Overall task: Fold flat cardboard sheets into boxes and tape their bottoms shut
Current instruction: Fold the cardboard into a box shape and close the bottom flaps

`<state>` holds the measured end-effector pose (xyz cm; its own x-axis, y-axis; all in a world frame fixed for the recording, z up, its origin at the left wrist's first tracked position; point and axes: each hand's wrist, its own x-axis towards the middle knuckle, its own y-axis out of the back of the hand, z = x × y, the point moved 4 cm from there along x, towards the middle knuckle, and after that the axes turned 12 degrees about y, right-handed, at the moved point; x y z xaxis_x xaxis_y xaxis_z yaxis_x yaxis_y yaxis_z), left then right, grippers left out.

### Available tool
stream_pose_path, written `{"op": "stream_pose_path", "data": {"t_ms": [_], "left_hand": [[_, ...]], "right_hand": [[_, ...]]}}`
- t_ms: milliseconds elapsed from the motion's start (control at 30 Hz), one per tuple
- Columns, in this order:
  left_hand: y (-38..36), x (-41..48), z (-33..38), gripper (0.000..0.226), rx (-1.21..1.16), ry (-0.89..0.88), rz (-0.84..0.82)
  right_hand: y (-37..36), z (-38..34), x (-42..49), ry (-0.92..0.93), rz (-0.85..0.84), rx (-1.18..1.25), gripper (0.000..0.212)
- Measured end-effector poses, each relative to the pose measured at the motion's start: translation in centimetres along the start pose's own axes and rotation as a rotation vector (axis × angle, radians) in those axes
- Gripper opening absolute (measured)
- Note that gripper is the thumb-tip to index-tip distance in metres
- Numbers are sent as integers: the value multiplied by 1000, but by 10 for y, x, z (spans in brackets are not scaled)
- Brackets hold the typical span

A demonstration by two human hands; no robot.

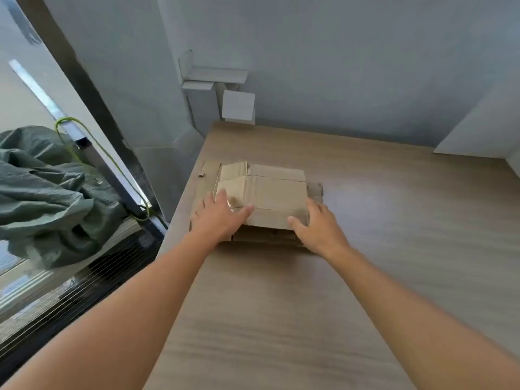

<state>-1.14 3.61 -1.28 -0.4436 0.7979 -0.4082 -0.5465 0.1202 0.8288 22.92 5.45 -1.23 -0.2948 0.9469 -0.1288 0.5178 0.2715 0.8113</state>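
left hand — bare | left forearm — uncovered to frame edge | right hand — bare | right forearm — uncovered to frame edge

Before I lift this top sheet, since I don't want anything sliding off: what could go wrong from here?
1. The cardboard stack lies right at the left edge of the table; a sideways pull by the left hand might slide lower sheets off.
2. The top sheet looks creased, so it may fold crookedly if the right hand lifts it.
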Motion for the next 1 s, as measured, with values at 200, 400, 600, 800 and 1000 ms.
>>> {"op": "stream_pose_path", "data": {"t_ms": [200, 400, 600, 800, 1000], "left_hand": [[-14, 25, 5, 109, -245, 74, -78], [-9, -17, -10, 122, -560, 64, -174], [3, -166, -23, 105, -739, -73, -197], [-53, -325, -58, 100, -752, -153, -337], [-132, -437, -113, 99, -704, -129, -466]], "right_hand": [[-17, -2, 31, -12, 15, 243, 84], [-10, -18, -18, 65, 179, 465, 93], [30, -34, -150, 37, 310, 653, 96], [39, -13, -316, 55, 284, 726, 63], [10, 31, -464, 10, 231, 842, 67]]}}
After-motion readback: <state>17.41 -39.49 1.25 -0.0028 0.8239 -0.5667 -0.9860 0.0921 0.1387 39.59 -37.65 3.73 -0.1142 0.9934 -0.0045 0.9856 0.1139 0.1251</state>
